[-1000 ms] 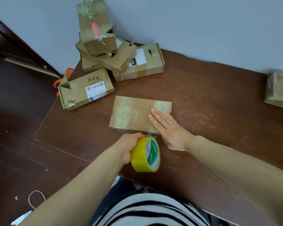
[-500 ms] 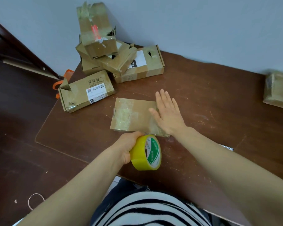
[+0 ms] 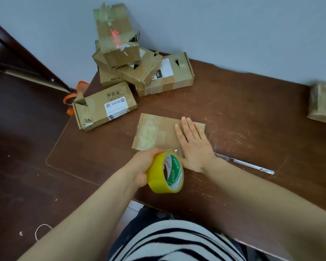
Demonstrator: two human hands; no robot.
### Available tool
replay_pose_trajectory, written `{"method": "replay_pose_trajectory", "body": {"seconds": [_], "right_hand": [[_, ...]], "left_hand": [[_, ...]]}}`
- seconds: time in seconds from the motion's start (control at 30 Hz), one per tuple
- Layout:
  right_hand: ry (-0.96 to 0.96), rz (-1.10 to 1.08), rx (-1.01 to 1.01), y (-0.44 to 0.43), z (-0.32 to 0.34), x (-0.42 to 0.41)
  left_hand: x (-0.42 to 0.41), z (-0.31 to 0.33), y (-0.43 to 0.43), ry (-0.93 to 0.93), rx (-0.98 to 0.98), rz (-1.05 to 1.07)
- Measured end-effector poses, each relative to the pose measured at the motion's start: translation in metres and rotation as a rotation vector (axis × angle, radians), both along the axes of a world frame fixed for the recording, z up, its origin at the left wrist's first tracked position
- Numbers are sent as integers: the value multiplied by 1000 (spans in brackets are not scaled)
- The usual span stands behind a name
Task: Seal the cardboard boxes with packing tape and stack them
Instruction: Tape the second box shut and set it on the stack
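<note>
A flat cardboard box [image 3: 154, 132] lies in the middle of the brown table [image 3: 243, 113]. My right hand [image 3: 194, 146] lies flat on the box's right part, fingers straight and together, pressing down. My left hand [image 3: 144, 164] grips a yellow roll of packing tape [image 3: 165, 173] at the box's near edge; a clear strip runs from the roll onto the box. A pile of several cardboard boxes [image 3: 124, 55] stands at the table's back left corner, with another labelled box [image 3: 104, 105] in front of it.
A metal utility knife [image 3: 247, 162] lies on the table just right of my right wrist. Another taped box [image 3: 324, 102] sits at the far right edge. An orange strap [image 3: 72, 95] hangs beside the table's left edge. The wall is right behind the pile.
My right hand slid forward over the box's right end and has come back toward me, still flat on it. The left hand and the tape roll stayed in place.
</note>
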State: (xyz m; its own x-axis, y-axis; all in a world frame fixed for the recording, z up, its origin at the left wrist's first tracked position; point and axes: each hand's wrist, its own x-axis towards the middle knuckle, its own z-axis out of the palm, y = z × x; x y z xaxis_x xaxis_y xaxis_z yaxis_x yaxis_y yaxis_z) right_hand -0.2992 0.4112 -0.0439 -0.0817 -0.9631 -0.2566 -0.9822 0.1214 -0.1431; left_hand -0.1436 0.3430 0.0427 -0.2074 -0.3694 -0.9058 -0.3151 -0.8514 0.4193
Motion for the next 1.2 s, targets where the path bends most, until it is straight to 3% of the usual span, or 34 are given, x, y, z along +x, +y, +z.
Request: {"method": "replay_pose_trajectory", "body": {"seconds": [0.13,0.27,0.37,0.43,0.53,0.7,0.93,1.03,1.1,1.2], "right_hand": [[67,169,-46,13,1,-29],[35,40,-88,12,17,-51],[-246,-160,-382,23,47,-33],[-536,-116,-478,37,69,-4],[-600,-8,-326,48,69,38],[-675,-168,-197,50,74,58],[-692,-391,-256,38,99,72],[-757,-547,-273,27,105,80],[-839,-666,-246,20,112,83],[-1209,-951,-201,19,119,82]], "left_hand": [[5,2,-2,16,-16,-23],[5,8,-1,45,-69,-37],[1,10,-3,76,-127,34],[-3,10,-5,120,-118,99],[-8,14,-12,151,29,155],[-7,9,-31,34,158,32],[-18,13,-41,-53,257,-127],[-30,13,-51,-71,214,-160],[-38,5,-61,-26,131,-76],[-46,-5,-87,91,-42,209]]}}
